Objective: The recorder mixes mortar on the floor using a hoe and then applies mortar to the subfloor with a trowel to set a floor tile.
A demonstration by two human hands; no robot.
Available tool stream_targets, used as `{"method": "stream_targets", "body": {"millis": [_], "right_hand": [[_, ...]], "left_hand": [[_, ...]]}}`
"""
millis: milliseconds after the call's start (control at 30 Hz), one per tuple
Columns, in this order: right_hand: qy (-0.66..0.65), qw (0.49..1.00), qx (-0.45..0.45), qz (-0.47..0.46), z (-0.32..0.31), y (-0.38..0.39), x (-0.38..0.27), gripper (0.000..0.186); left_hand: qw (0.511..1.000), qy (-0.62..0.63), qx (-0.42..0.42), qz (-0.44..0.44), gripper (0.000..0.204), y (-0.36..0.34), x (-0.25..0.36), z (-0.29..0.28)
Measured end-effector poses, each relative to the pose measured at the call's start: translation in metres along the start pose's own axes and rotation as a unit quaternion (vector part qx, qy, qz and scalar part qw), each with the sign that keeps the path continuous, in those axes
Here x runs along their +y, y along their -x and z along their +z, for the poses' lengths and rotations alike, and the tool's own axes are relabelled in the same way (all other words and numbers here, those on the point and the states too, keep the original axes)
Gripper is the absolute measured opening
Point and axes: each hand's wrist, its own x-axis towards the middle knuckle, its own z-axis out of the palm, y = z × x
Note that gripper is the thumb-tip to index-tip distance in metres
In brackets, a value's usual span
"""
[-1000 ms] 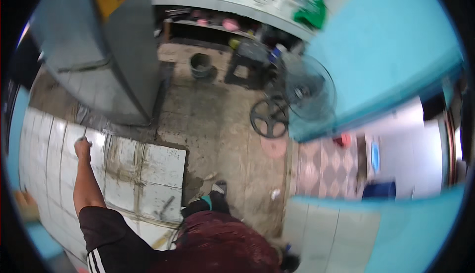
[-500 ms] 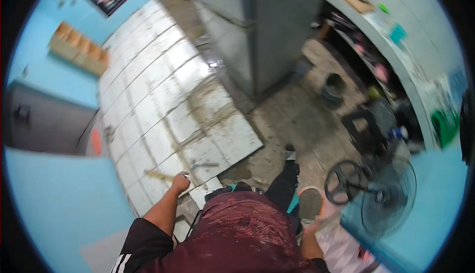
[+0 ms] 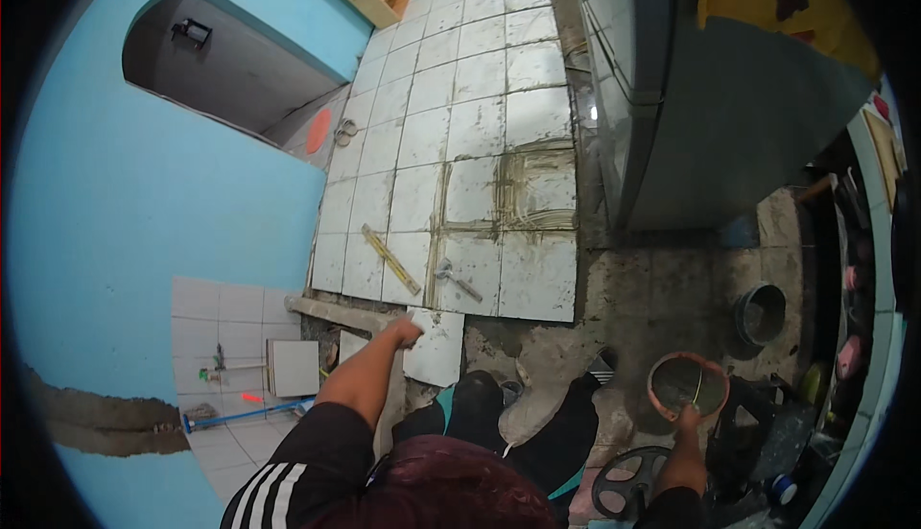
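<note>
The left hand (image 3: 411,329) curls at the left edge of the tile (image 3: 439,361), best held steady; right of the tile, the right hand (image 3: 689,416) meets the tub (image 3: 653,397); both grips unclear.

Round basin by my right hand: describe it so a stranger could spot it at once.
From the big grey fridge at upper right, look down the picture to the dark floor. A round basin of grey mix sits there, the right hand at its near edge. Its orange-pink rim sets it apart from the dark bucket nearby.
</note>
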Motion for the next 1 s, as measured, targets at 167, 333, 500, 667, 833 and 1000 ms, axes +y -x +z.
{"method": "stream_targets", "body": {"millis": [167, 333, 500, 667, 833, 1000], "right_hand": [[0.501, 0.831, -0.137, -0.197, 0.021, -0.136, -0.026, 0.037], [0.637, 0.672, -0.159, -0.342, 0.1, -0.194, -0.041, 0.047], [0.639, 0.733, 0.019, -0.232, 0.106, -0.177, -0.072, 0.041], [0.761, 0.375, -0.418, -0.325, 0.066, -0.121, -0.045, 0.026], [0.541, 0.746, -0.187, -0.339, 0.106, 0.001, 0.018, 0.036], [0.408, 0.89, -0.038, -0.2, 0.197, 0.175, 0.002, 0.024]], "left_hand": [[0.99, 0.09, 0.062, 0.085, 0.033, 0.002, 0.102, 0.02], [0.976, -0.176, 0.107, 0.076, 0.055, 0.06, -0.044, 0.065], [0.964, -0.218, -0.029, -0.15, 0.047, 0.201, -0.191, 0.139], [0.963, -0.151, -0.044, -0.218, 0.05, 0.24, -0.221, 0.19], [0.998, -0.007, 0.052, 0.031, 0.042, 0.172, -0.191, 0.182], [0.955, 0.185, 0.109, 0.203, 0.043, 0.15, -0.186, 0.154]]}}
